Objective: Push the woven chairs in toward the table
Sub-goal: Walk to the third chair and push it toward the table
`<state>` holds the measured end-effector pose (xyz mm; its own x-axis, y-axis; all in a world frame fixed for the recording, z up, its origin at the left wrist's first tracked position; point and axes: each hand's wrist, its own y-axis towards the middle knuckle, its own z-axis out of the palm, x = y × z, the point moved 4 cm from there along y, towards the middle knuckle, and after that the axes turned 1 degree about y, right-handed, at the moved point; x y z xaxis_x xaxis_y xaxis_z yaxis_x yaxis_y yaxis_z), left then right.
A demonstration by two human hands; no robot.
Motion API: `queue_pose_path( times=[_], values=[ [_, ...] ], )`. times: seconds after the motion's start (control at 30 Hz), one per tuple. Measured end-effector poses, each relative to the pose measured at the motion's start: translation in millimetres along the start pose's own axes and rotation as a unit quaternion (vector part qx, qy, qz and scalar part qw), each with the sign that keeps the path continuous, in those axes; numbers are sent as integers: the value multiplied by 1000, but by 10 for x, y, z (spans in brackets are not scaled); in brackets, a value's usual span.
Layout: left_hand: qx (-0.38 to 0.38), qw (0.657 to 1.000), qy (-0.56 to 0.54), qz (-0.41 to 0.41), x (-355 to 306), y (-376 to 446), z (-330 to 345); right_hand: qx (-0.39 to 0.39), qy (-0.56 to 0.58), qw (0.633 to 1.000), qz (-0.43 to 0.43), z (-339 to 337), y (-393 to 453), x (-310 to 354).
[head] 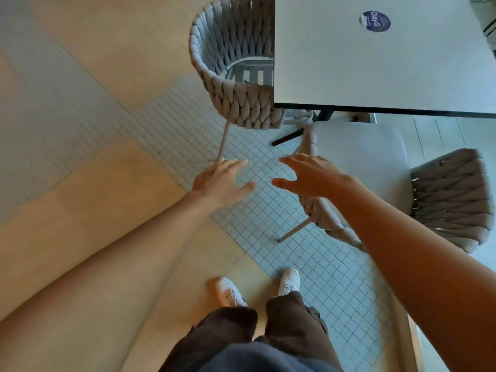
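A white square table (375,65) fills the upper right. One grey woven chair (236,76) stands at its left side, its seat partly under the tabletop. A second woven chair (451,194) with a pale seat cushion (362,157) stands at the table's near side, seat outside the table edge. My left hand (220,183) hovers over the floor with fingers spread, holding nothing. My right hand (308,175) is open too, over the near chair's woven left armrest (311,146); I cannot tell whether it touches it.
The floor has a strip of small white tiles (308,264) between wood-look panels (80,210). My feet in white shoes (230,291) stand just behind the near chair. A round dark sticker (375,21) lies on the tabletop. The table's dark leg (290,136) shows beneath.
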<state>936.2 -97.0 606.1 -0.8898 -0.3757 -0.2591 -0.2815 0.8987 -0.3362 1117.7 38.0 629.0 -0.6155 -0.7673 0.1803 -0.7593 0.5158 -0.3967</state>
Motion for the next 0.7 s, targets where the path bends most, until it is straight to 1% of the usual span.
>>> queue_pose_path(
  times=[0.1, 0.27, 0.37, 0.57, 0.7],
  values=[
    [-12, 1000, 4, -22, 404, 29, -152, 6, -21, 999, -24, -91, 355, 248],
    [-26, 998, 1, -50, 875, 228, -331, 10, -35, 998, -58, -270, 948, 484],
    [-38, 998, 9, -57, 1115, 464, -486, 3, -47, 996, -75, -417, 1359, 555],
    [-36, 996, 7, -78, 1565, 1115, -870, -11, -32, 993, -110, -780, 2262, 584],
    [-55, 994, 11, -90, 1798, 1457, -1157, 9, -47, 991, -126, -1046, 2807, 602]
  ],
)
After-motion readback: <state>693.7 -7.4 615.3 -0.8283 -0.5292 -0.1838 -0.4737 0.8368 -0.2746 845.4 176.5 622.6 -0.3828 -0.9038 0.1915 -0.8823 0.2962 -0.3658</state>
